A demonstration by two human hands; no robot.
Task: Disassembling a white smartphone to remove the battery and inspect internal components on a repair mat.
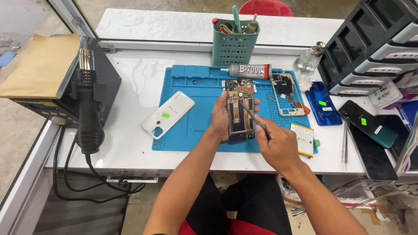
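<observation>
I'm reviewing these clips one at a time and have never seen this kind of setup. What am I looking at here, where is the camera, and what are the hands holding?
There is no machine here: a person works with two bare hands, and the single picture comes from a camera worn on their head, looking down at a white workbench. The left hand holds an opened phone with its back off, its inner parts showing. The right hand holds thin tweezers whose tip reaches into the phone. Under them lies a blue work mat. On it are a glue tube, a phone frame and a flat battery. A white back cover lies partly on the mat's left edge. A hot-air tool hangs at the left.
</observation>
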